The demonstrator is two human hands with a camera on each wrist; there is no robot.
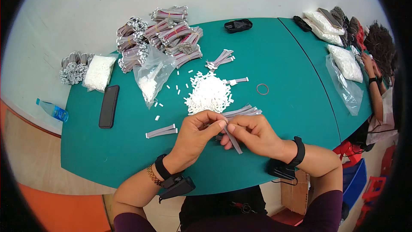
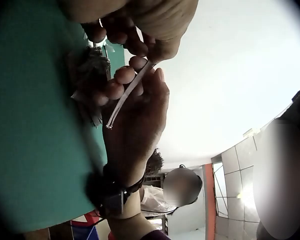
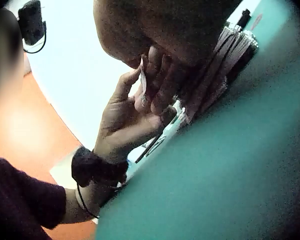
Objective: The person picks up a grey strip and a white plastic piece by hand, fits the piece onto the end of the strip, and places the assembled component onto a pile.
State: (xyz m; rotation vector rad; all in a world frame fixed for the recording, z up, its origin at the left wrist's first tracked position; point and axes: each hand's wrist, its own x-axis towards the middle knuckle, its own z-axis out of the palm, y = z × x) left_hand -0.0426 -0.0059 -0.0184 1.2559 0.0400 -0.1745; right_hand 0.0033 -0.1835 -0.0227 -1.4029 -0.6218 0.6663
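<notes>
Both hands meet above the green table, in front of a heap of small white connectors (image 1: 209,93). A short grey ribbon cable (image 1: 233,139) hangs from between them, its lower end free; the left wrist view shows the same cable (image 2: 127,93) slanting across the right palm. The left hand (image 1: 193,135) pinches at the cable's upper end with thumb and index finger. The right hand (image 1: 257,136) pinches the cable right beside it, thumb on top. Fingertips hide that upper end. Behind the hands lies a bunch of grey cables (image 1: 244,111).
Two cables (image 1: 162,131) lie left of the hands, near a phone (image 1: 109,106). Bundled cables (image 1: 171,34), an open plastic bag (image 1: 150,77) and a full white bag (image 1: 99,73) stand at the back left. A red rubber band (image 1: 262,89) lies right; another person's arms (image 1: 375,90) are far right.
</notes>
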